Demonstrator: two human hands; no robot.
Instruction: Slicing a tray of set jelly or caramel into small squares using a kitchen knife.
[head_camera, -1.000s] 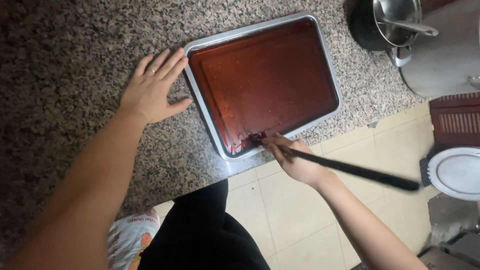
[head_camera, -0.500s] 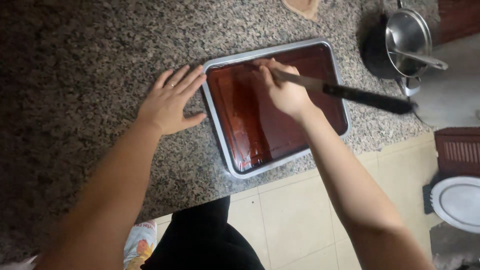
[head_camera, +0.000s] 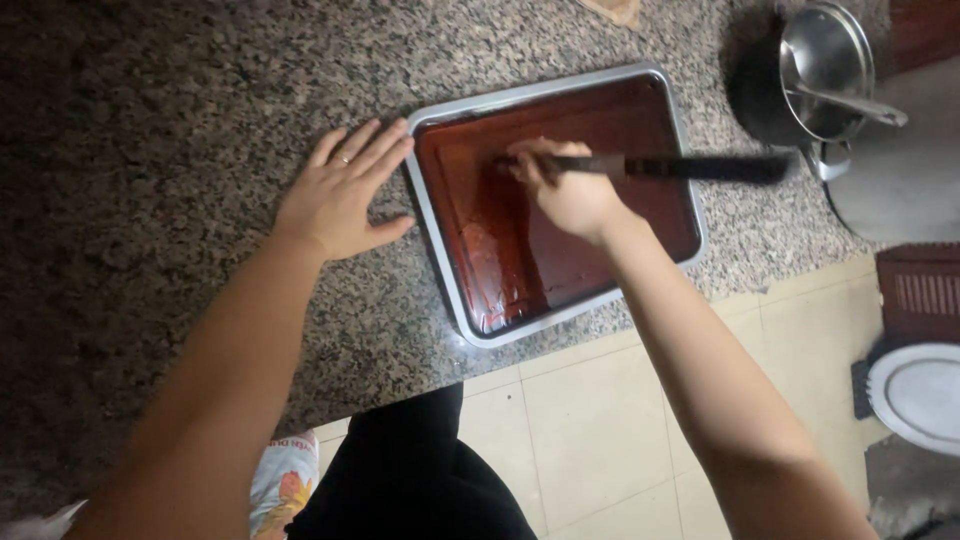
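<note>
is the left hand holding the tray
No, the left hand lies flat on the counter beside the tray.

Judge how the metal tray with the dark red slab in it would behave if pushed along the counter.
The tray would probably slide rather than tip: it is shallow and sits flat on the stone counter. It likely feels heavy for its size, since the glossy red slab fills it. The left hand lies flat beside its rim, perhaps to steady it.

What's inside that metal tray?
The tray holds a smooth, glossy red-brown layer from wall to wall. The right hand holds a dark tool over it, tip down on the layer. What lies beneath the layer and the hand is hidden.
</note>
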